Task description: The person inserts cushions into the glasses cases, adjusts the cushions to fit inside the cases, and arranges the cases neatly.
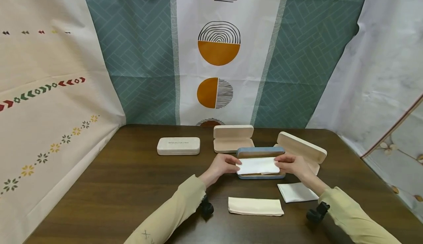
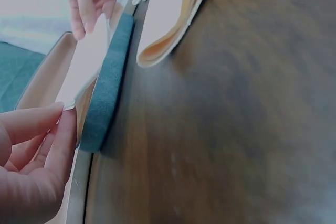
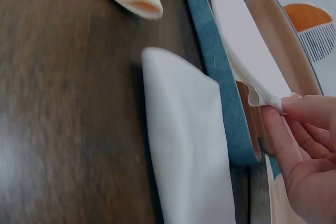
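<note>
A folded white cloth (image 1: 257, 165) is stretched between my two hands, over the open blue glasses case (image 1: 261, 176). My left hand (image 1: 223, 165) pinches its left end between thumb and fingers. At the other end, my right hand (image 1: 295, 165) pinches the cloth the same way. In the right wrist view a fold of the cloth (image 3: 252, 51) droops near the right fingers, above the case's tan inside. The blue case's lid stands raised on the far side. Whether the cloth touches the case bottom, I cannot tell.
A folded cream cloth (image 1: 255, 206) lies in front of the case, and a folded white cloth (image 1: 297, 192) lies under my right forearm. Behind stand an open beige case (image 1: 233, 145), another open beige case (image 1: 302, 143) at right, and a closed white case (image 1: 178, 146) at left.
</note>
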Available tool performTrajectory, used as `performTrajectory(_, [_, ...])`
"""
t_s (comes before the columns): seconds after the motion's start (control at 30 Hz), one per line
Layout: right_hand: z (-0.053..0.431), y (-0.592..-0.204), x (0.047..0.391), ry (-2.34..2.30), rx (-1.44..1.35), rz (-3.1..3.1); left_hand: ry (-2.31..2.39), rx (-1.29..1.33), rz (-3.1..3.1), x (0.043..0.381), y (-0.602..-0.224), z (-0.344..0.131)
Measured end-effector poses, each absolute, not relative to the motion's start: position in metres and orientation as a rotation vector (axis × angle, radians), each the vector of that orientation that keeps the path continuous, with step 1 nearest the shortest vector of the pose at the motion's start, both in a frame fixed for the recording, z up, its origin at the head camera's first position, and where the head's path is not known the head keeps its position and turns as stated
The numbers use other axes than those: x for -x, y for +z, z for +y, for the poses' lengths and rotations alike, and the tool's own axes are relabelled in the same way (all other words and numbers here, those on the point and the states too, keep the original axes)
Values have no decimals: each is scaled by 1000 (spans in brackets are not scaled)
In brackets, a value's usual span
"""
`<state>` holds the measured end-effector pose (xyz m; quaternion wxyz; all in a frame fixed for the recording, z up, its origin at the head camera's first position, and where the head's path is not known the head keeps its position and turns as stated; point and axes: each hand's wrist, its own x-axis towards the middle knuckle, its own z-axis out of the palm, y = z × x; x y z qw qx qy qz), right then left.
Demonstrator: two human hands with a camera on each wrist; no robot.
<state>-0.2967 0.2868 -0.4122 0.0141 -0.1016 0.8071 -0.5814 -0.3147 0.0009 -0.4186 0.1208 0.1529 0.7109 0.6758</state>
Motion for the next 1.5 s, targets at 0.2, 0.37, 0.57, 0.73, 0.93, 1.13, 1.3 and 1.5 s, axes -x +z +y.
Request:
performTrajectory(0.2, [293,-411,296,-1833,356,2479,1911,-465,2173,318,-415,9])
performTrajectory(0.37, [295,-414,297,-1794,372,2530,1887,-487,2246,319,-411,14])
performTrajectory(0.57, [297,-414,298,-1748,370,2579,1850,-485,2281,320,-410,16])
performTrajectory(0.73, [298,-409,297,-1699,407,2597,1822,-491,2303,321,-410,18])
performTrajectory(0.93, [297,-405,299,-1629,440,2618,1769,-478,2344,322,-409,19])
performTrajectory(1.13, [294,-406,303,-1571,534,2645,1695,-489,2417,321,-406,18])
performTrajectory(1.3, [294,-406,304,-1539,635,2651,1702,-478,2402,321,-407,16])
performTrajectory(1.5, [299,-402,299,-1536,556,2767,1764,-440,2369,322,-407,7])
